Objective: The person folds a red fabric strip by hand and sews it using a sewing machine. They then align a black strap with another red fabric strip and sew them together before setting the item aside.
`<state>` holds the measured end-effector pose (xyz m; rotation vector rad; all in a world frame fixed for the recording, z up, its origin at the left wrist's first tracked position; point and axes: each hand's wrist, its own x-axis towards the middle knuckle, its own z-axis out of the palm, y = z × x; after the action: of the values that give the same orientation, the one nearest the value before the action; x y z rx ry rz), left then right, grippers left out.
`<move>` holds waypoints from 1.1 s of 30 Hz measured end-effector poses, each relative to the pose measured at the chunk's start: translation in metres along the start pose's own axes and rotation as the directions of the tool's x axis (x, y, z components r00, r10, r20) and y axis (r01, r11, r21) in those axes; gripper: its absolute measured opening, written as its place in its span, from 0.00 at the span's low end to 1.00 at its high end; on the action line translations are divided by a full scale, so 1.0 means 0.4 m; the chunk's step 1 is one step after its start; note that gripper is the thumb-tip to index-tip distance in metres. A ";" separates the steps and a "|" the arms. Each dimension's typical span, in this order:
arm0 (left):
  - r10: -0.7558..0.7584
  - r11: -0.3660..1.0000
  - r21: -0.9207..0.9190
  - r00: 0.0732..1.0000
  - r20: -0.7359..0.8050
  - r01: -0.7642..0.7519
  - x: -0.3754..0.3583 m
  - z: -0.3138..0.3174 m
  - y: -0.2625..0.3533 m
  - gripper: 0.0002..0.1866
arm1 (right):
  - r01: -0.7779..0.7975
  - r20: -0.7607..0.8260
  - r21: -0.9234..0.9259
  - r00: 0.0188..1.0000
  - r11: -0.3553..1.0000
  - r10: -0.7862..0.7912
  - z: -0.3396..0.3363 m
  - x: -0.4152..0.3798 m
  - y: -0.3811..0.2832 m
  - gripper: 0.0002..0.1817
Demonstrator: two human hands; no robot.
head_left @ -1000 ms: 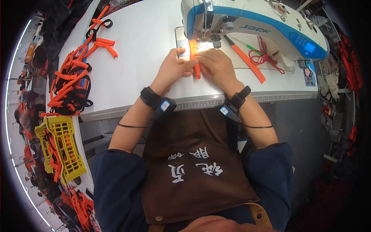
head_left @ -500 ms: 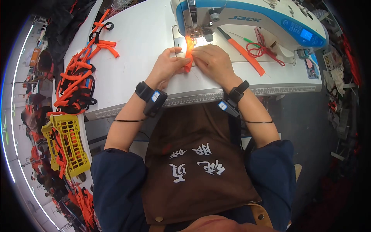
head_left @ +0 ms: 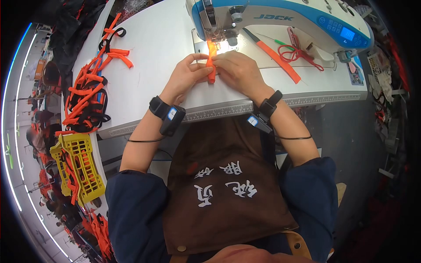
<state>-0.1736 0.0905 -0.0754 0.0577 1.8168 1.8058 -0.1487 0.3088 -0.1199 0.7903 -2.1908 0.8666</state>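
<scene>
An orange fabric strip (head_left: 211, 78) runs from under the needle area of the sewing machine (head_left: 280, 19) toward me. My left hand (head_left: 189, 73) pinches its left side between thumb and fingers. From the other side, my right hand (head_left: 239, 72) grips the strip's right edge, its fingertips partly hidden behind the knuckles. The machine's lamp lights the far end of the strip brightly, so the needle and presser foot are hard to make out there.
Orange strips with black loops (head_left: 85, 94) lie heaped on the table's left. A yellow basket (head_left: 90, 175) with orange pieces hangs near its left edge. Right of the hands lie another orange strip (head_left: 280, 63), red-handled scissors or cord (head_left: 298, 55), and a green-handled tool (head_left: 279, 42).
Both hands stay on the orange strip, with small finger shifts. The strip looks narrower and more folded between them. The whole view has shifted slightly.
</scene>
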 end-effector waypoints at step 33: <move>0.063 0.932 0.353 0.995 0.083 -0.088 -0.013 -0.027 0.010 0.27 | 0.213 0.147 -0.114 0.970 0.971 -0.195 -0.015 0.010 -0.013 0.07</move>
<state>-0.1753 0.0791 -0.0706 0.3300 2.0934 1.4804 -0.1454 0.3088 -0.1115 1.0151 -2.2076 0.5785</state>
